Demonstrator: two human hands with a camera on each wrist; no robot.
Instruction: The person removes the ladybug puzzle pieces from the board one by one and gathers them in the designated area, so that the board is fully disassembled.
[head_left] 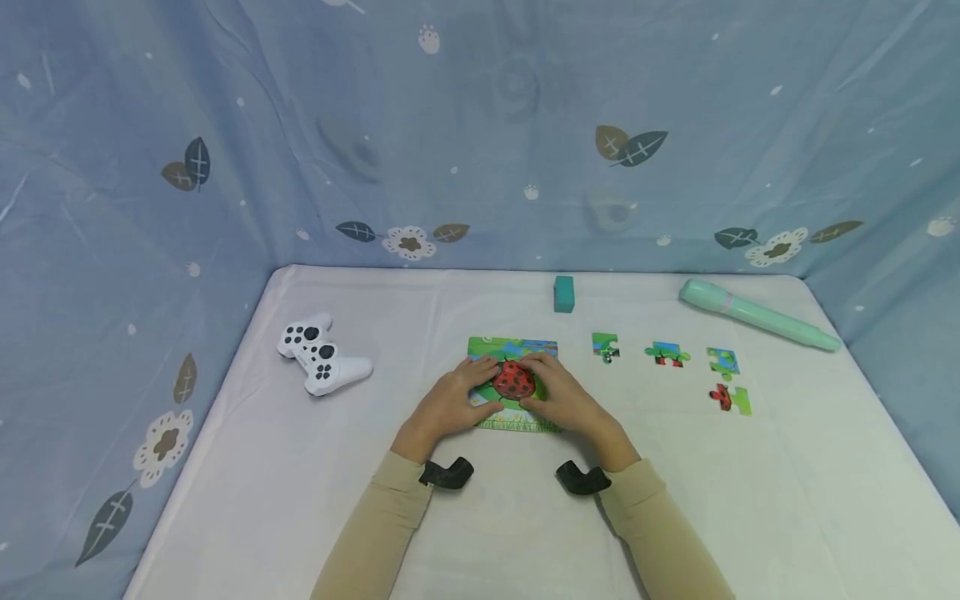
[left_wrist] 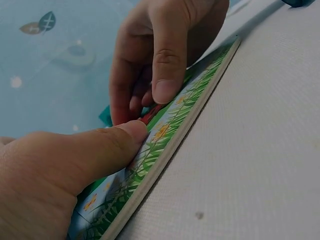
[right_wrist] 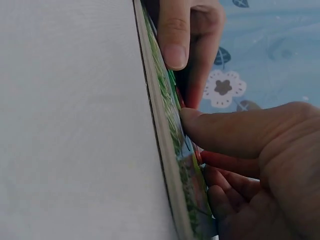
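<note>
A flat jigsaw puzzle (head_left: 517, 422) with a red ladybug (head_left: 513, 382), grass and sky lies in the middle of the table. My left hand (head_left: 455, 402) rests on its left part, thumb and forefinger spread beside the ladybug. From the other side, my right hand (head_left: 564, 402) touches the puzzle the same way. In the left wrist view, the left thumb (left_wrist: 117, 145) lies on the printed surface near the grassy edge. The right thumb (right_wrist: 225, 131) presses on that surface in the right wrist view. The remaining fingertips are partly hidden.
To the right lie several loose puzzle pieces, among them a green corner piece (head_left: 604, 345) and a ladybug-edged piece (head_left: 731, 399). A teal block (head_left: 564, 294) and a mint-green wand-shaped object (head_left: 757, 314) are farther back. A white game controller (head_left: 322, 358) lies left.
</note>
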